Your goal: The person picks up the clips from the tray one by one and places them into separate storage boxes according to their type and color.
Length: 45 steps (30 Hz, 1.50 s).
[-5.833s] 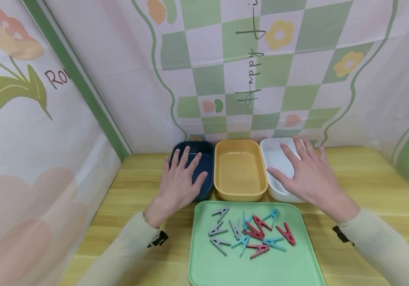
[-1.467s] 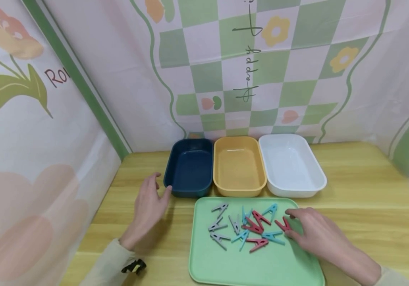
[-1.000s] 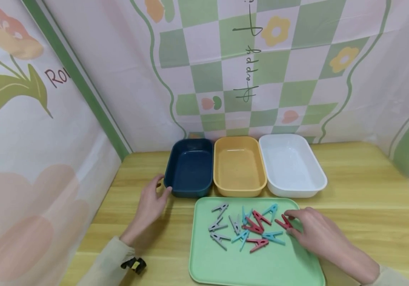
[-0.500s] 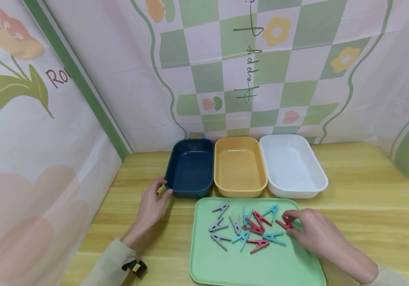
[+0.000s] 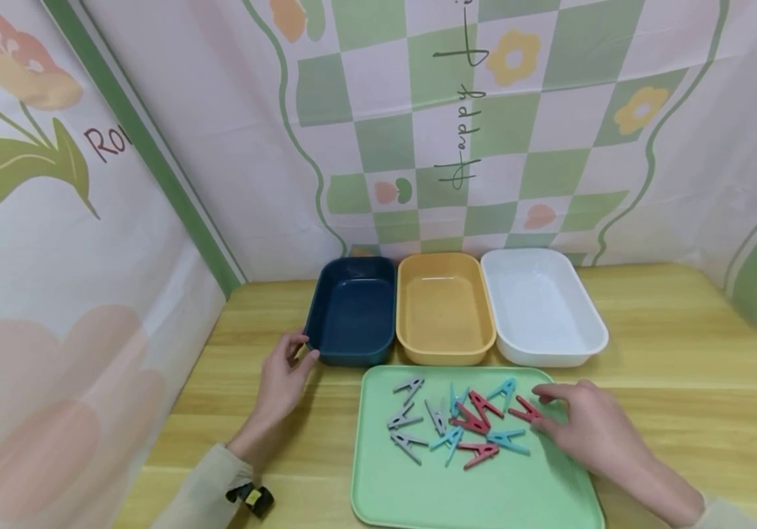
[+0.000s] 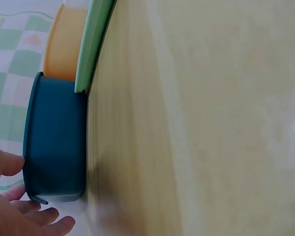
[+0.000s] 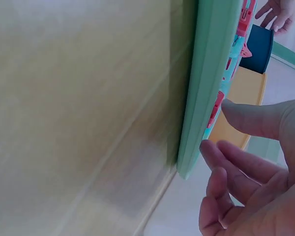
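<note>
My left hand (image 5: pixel 281 380) is at the near left corner of a dark blue box (image 5: pixel 353 312); in the left wrist view its thumb touches the box's edge (image 6: pixel 56 140) and the fingers are loosely spread. My right hand (image 5: pixel 595 427) is over the right side of a green tray (image 5: pixel 471 496), thumb and forefinger apart around the end of a red clothespin (image 5: pixel 525 410). In the right wrist view a gap shows between thumb and fingers. Other red clothespins (image 5: pixel 479 453), blue clothespins (image 5: pixel 508 441) and grey clothespins (image 5: pixel 406 446) lie on the tray.
A yellow box (image 5: pixel 445 312) and a white box (image 5: pixel 544 308) stand beside the blue one, in a row behind the tray. All are on a wooden table (image 5: pixel 683 345). A patterned cloth (image 5: pixel 378 95) hangs behind, another at the left.
Both hands came down from above the outer boxes. The left reached the blue box's corner; the right reached the red clothespin, which has turned slightly. Since half a second ago the right fingers have parted.
</note>
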Each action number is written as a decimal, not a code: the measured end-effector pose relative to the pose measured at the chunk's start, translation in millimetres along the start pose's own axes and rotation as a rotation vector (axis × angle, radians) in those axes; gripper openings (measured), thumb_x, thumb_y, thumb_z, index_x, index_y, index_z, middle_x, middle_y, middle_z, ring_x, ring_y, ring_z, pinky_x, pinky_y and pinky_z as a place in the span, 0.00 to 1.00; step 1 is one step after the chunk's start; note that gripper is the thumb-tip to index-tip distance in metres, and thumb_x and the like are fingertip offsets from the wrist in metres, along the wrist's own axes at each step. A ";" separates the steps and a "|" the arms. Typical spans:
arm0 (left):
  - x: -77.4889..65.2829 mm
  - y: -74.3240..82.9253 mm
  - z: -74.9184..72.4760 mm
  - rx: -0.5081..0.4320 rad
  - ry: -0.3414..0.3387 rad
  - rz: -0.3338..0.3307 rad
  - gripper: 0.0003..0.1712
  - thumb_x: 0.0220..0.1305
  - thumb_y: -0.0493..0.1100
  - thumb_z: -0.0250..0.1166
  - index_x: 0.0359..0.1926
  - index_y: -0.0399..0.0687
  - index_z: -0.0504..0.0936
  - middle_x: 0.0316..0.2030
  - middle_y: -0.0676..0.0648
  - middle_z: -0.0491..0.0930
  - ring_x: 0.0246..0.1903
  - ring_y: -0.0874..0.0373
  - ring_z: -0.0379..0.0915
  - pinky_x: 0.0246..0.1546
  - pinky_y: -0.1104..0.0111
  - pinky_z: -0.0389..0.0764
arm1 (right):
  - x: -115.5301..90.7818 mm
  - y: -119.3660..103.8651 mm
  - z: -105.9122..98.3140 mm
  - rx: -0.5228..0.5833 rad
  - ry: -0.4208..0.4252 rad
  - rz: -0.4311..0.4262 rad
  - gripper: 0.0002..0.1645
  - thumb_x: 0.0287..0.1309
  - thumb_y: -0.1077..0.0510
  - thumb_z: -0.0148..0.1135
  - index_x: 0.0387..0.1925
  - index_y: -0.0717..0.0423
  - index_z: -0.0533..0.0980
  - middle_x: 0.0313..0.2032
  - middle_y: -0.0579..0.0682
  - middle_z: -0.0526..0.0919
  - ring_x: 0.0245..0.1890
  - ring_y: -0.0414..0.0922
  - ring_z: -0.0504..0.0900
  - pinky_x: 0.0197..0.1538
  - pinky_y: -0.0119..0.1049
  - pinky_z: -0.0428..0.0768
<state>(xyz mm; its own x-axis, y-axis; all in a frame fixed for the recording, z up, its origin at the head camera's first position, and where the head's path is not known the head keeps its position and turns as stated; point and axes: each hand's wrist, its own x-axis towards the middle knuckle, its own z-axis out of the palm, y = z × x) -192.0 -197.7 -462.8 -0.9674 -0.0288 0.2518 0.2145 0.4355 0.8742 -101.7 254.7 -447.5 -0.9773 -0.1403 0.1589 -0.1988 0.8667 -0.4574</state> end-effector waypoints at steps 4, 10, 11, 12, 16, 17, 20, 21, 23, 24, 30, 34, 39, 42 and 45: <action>0.4 -1.2 -0.3 -0.014 0.006 0.007 0.17 0.73 0.34 0.68 0.59 0.34 0.78 0.71 0.36 0.72 0.70 0.40 0.70 0.66 0.46 0.76 | -1.6 2.2 -2.7 0.058 0.006 0.042 0.28 0.44 0.57 0.87 0.49 0.60 0.88 0.37 0.48 0.90 0.25 0.44 0.69 0.26 0.36 0.67; 0.4 -0.6 -0.7 -0.015 0.002 0.001 0.17 0.73 0.33 0.68 0.58 0.34 0.77 0.70 0.34 0.72 0.69 0.40 0.71 0.67 0.48 0.75 | -4.7 5.3 -1.1 0.119 -0.038 0.090 0.30 0.44 0.56 0.87 0.51 0.60 0.87 0.41 0.51 0.90 0.23 0.43 0.66 0.25 0.36 0.65; 0.4 -0.5 -0.6 -0.016 0.002 -0.002 0.17 0.73 0.33 0.68 0.58 0.35 0.77 0.70 0.34 0.72 0.69 0.39 0.71 0.67 0.48 0.75 | -5.2 5.8 -0.5 0.129 -0.044 0.097 0.30 0.44 0.56 0.87 0.51 0.61 0.86 0.42 0.52 0.90 0.23 0.43 0.66 0.25 0.36 0.66; 0.4 -0.5 -0.6 -0.017 0.001 -0.004 0.17 0.73 0.33 0.68 0.58 0.34 0.77 0.70 0.34 0.72 0.69 0.39 0.71 0.67 0.47 0.74 | -5.5 6.2 0.0 0.137 -0.049 0.101 0.30 0.44 0.57 0.86 0.51 0.61 0.86 0.42 0.52 0.90 0.24 0.43 0.67 0.25 0.36 0.66; 0.2 -0.9 0.0 -0.034 -0.004 -0.023 0.17 0.73 0.34 0.67 0.58 0.35 0.77 0.71 0.33 0.71 0.69 0.38 0.70 0.68 0.48 0.73 | -5.3 7.7 1.6 0.138 -0.064 0.099 0.26 0.45 0.59 0.85 0.49 0.60 0.87 0.43 0.52 0.90 0.28 0.42 0.71 0.30 0.36 0.70; 0.1 -0.9 0.1 -0.040 -0.006 -0.027 0.16 0.73 0.34 0.67 0.58 0.34 0.77 0.71 0.33 0.71 0.69 0.38 0.69 0.68 0.48 0.73 | -4.7 8.0 1.7 0.135 -0.067 0.093 0.25 0.46 0.60 0.85 0.48 0.59 0.88 0.43 0.52 0.90 0.29 0.42 0.72 0.32 0.36 0.71; 0.2 -0.5 0.0 -0.046 -0.011 -0.038 0.16 0.73 0.34 0.67 0.58 0.35 0.77 0.71 0.34 0.71 0.69 0.38 0.69 0.68 0.49 0.73 | -2.8 8.1 2.5 0.135 -0.071 0.078 0.20 0.48 0.62 0.83 0.46 0.58 0.89 0.42 0.51 0.91 0.30 0.42 0.73 0.32 0.35 0.71; 0.2 -0.3 -0.2 -0.042 -0.010 -0.040 0.16 0.73 0.34 0.67 0.58 0.35 0.77 0.71 0.34 0.71 0.69 0.38 0.70 0.68 0.50 0.74 | -2.1 8.2 2.9 0.138 -0.071 0.077 0.19 0.49 0.63 0.82 0.46 0.57 0.89 0.41 0.50 0.91 0.29 0.41 0.72 0.30 0.35 0.70; 0.1 0.0 -0.2 -0.040 -0.009 -0.036 0.16 0.73 0.34 0.67 0.58 0.35 0.77 0.71 0.34 0.71 0.69 0.38 0.70 0.67 0.50 0.74 | -1.4 8.6 3.6 0.147 -0.067 0.072 0.18 0.50 0.63 0.82 0.46 0.57 0.89 0.41 0.49 0.90 0.28 0.41 0.70 0.28 0.34 0.67; 0.2 -0.2 -0.2 -0.038 -0.007 -0.035 0.17 0.73 0.34 0.67 0.58 0.35 0.77 0.71 0.34 0.71 0.69 0.38 0.70 0.67 0.50 0.75 | -1.4 8.8 4.2 0.155 -0.067 0.075 0.19 0.50 0.63 0.82 0.46 0.57 0.89 0.39 0.48 0.90 0.26 0.41 0.68 0.26 0.34 0.66; 0.6 -1.7 0.8 -0.050 0.002 -0.029 0.17 0.72 0.33 0.67 0.58 0.35 0.77 0.71 0.34 0.71 0.68 0.38 0.71 0.67 0.49 0.75 | -1.6 13.6 6.0 0.152 -0.020 0.042 0.26 0.44 0.59 0.86 0.47 0.61 0.88 0.42 0.55 0.88 0.39 0.56 0.82 0.44 0.53 0.82; 0.6 -0.9 0.6 -0.053 0.005 -0.039 0.17 0.72 0.33 0.67 0.58 0.35 0.77 0.71 0.34 0.71 0.68 0.37 0.70 0.68 0.48 0.74 | -1.3 15.9 5.6 0.134 -0.008 0.027 0.26 0.42 0.57 0.88 0.44 0.61 0.88 0.44 0.57 0.89 0.48 0.64 0.83 0.52 0.68 0.78; 0.5 -0.9 0.7 -0.051 0.002 -0.044 0.16 0.72 0.33 0.68 0.57 0.34 0.77 0.71 0.34 0.72 0.68 0.37 0.71 0.68 0.48 0.73 | -0.3 16.2 5.7 0.123 -0.041 0.035 0.22 0.43 0.57 0.87 0.42 0.58 0.89 0.40 0.52 0.90 0.46 0.59 0.85 0.50 0.64 0.80; 0.4 -1.0 0.6 -0.048 0.000 -0.045 0.16 0.72 0.33 0.68 0.58 0.35 0.77 0.71 0.34 0.72 0.68 0.37 0.71 0.68 0.48 0.73 | 0.8 16.4 6.1 0.113 -0.049 0.036 0.19 0.44 0.57 0.86 0.41 0.55 0.90 0.39 0.49 0.90 0.42 0.54 0.84 0.46 0.58 0.81; 0.1 -0.6 0.5 -0.046 0.000 -0.045 0.16 0.72 0.33 0.67 0.58 0.35 0.77 0.71 0.33 0.72 0.68 0.36 0.70 0.68 0.48 0.73 | 1.3 16.5 6.3 0.112 -0.062 0.049 0.16 0.46 0.57 0.86 0.40 0.53 0.90 0.36 0.45 0.90 0.32 0.46 0.78 0.37 0.44 0.77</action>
<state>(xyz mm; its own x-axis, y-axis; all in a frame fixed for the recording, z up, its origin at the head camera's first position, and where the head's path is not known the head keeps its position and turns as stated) -192.3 -197.5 -463.5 -0.9761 -0.0471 0.2120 0.1771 0.3920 0.9027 -106.7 265.8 -460.3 -0.9879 -0.1319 0.0810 -0.1547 0.8147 -0.5589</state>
